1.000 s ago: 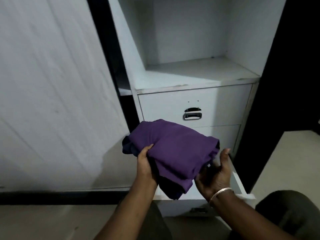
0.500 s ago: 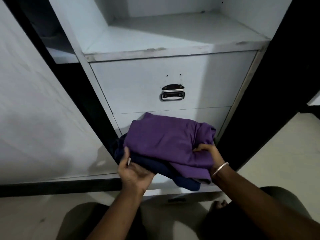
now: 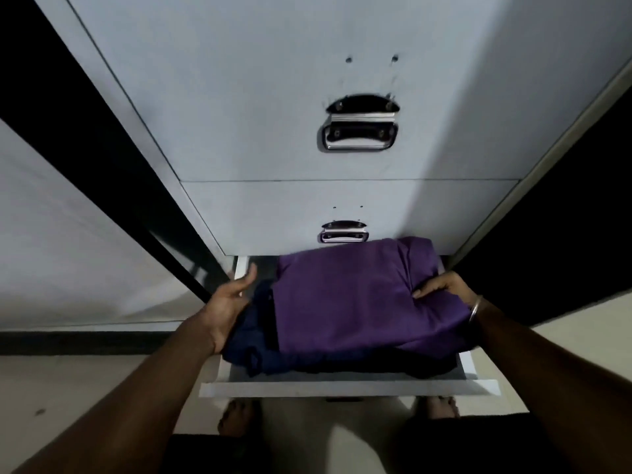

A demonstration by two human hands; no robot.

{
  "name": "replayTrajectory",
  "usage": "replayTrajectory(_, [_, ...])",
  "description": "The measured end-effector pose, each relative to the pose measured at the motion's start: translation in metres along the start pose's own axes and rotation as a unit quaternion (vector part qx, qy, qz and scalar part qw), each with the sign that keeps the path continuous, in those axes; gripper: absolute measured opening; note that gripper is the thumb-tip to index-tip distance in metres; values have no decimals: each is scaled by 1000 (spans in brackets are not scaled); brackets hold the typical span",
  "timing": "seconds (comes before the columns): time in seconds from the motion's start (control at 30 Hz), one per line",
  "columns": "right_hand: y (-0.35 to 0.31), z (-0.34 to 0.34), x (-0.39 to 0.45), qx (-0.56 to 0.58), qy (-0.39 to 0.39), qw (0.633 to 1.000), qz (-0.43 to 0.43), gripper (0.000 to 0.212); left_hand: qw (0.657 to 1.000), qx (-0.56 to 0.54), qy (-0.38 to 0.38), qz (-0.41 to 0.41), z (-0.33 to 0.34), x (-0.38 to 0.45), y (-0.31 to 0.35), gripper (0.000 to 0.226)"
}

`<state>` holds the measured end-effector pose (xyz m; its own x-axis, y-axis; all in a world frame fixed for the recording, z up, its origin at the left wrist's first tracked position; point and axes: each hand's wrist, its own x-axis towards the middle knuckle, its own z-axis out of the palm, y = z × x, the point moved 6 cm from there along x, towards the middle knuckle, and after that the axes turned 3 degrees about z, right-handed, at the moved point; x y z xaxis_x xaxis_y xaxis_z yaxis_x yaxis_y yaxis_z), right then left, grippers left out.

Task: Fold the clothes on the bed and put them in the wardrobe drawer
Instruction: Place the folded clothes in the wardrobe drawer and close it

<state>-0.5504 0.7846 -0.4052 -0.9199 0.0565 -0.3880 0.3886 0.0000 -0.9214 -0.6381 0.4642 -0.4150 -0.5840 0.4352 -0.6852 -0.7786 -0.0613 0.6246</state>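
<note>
Folded purple cotton garment (image 3: 345, 299) atop navy cloth (image 3: 253, 340), inside pulled-out white bottom drawer (image 3: 349, 388). We hold stack: left hand (image 3: 227, 302) flat-fingered at left edge, right hand (image 3: 441, 285) pinching right edge. Risk, we judge: navy overhang near drawer's front-left corner snags on closing.

purple garment (image 3: 345, 295) over navy garment (image 3: 253, 347); white drawer (image 3: 342, 390), chrome handles (image 3: 359, 131), silver bangle (image 3: 476, 308).
</note>
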Motion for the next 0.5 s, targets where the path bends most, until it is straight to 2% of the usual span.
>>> replayTrajectory(0.1, [27, 9, 26, -43, -31, 999, 12, 59, 994, 104, 7, -43, 3, 35, -23, 81])
replayTrajectory(0.2, [62, 15, 48, -73, -42, 996, 30, 36, 989, 118, 15, -84, -1, 65, -40, 70])
replayTrajectory(0.3, [92, 12, 70, -90, -38, 995, 24, 25, 990, 115, 47, -63, -7, 91, -43, 63])
replayTrajectory(0.4, [112, 10, 90, -60, -51, 996, 34, 16, 990, 105, 88, -32, -13, 113, -45, 32])
replayTrajectory(0.43, [116, 9, 97, -74, -35, 996, 28, 18, 990, 101, 96, -26, -14, 121, -49, 19])
replayTrajectory(0.5, [127, 9, 102, -33, 30, 994, 100, 17, 988, 99, 115, -30, -17, 130, -61, 8])
